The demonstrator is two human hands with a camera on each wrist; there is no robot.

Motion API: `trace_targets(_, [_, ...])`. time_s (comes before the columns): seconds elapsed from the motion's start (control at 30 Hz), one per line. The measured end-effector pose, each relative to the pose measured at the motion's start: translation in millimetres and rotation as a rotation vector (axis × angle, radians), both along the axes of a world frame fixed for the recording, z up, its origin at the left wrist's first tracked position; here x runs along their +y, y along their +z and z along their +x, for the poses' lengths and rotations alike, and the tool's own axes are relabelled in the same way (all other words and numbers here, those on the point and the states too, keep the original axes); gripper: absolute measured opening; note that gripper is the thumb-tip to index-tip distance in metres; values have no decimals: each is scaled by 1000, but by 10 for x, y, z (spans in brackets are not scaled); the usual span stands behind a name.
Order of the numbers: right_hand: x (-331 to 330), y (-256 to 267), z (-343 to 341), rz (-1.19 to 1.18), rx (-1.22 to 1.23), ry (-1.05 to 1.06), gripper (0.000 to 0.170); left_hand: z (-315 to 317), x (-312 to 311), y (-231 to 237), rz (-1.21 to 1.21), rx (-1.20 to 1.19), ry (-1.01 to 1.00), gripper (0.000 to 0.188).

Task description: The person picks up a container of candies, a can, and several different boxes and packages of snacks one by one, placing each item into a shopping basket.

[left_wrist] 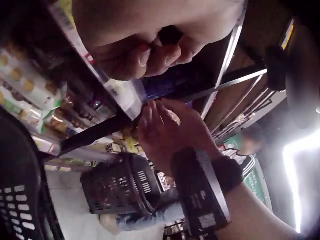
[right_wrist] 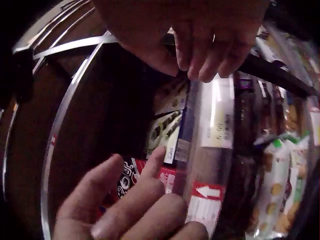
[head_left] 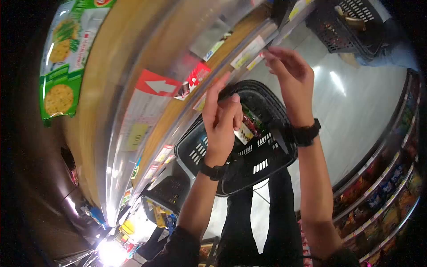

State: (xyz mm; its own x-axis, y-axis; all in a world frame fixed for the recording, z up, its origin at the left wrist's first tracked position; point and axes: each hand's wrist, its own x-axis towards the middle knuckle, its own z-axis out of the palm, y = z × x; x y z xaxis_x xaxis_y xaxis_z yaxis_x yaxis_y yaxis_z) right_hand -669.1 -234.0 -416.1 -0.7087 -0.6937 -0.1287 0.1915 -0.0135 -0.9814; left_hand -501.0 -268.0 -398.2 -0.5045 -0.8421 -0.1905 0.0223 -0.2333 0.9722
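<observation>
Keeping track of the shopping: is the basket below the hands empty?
Not empty: the head view shows colourful packets inside the black basket; exactly how full, I cannot tell.

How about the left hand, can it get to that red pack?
Probably yes: the left hand looks empty and close to the red pack, and in the right wrist view I see nothing plainly blocking its fingers.

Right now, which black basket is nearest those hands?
The basket seen beneath the left hand in the head view, with packets inside. The one at top right, beside someone's jeans, is farther off.
</observation>
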Motion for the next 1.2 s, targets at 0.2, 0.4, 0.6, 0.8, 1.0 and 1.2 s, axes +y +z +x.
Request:
trace_targets(0.2, [-702, -120, -108, 79, 378, 275, 45, -276, -223, 162, 1, -28, 179, 52])
trace_targets(0.4, [-789, 22, -4, 120, 394, 304, 45, -304, -226, 220, -37, -177, 182, 54])
trace_targets(0.6, [-756, -168, 58, -136, 60, 221, 33, -218, -202, 141, 16, -22, 174, 53])
trace_targets(0.8, [-324, 68, 64, -244, -411, 31, 36, -115, -228, -2, -75, -32, 238, 46])
trace_targets(1.0, [635, 33, 290, -32, -640, 64, 34, -10, 22, -203, -19, -51, 136, 25])
trace_targets(1.2, [1401, -492, 473, 112, -586, 221, 44, 414, 529, -618, 208, -274, -33, 20])
